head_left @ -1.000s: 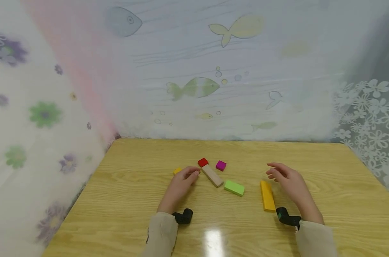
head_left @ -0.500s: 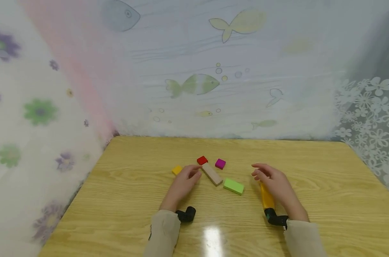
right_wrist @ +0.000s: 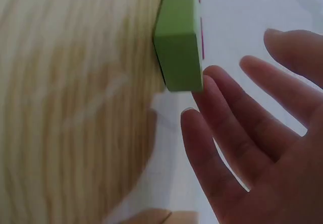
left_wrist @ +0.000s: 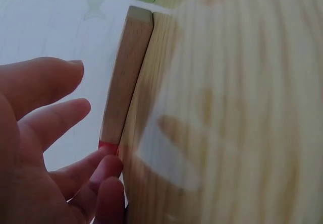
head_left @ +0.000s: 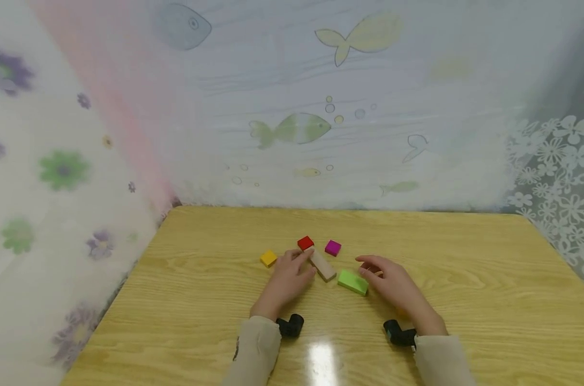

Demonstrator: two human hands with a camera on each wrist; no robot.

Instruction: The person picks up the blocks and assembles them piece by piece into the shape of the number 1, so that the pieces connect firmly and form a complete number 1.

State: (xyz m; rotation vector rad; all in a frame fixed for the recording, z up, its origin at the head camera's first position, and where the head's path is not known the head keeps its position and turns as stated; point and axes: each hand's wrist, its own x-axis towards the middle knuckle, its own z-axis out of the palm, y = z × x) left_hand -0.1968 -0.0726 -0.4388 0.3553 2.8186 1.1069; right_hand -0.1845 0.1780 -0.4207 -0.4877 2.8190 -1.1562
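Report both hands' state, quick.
Left hand: open, holding nothing, at the plain wooden block.
Right hand: open, holding nothing, beside the green block.

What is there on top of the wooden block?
In the head view, the fingers of the left hand partly cover the far end of the wooden block; contact is unclear. Otherwise its top looks bare. The covered patch and underside are hidden.

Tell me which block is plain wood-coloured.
The long beige block between the red block and the green block; the others are all brightly coloured.
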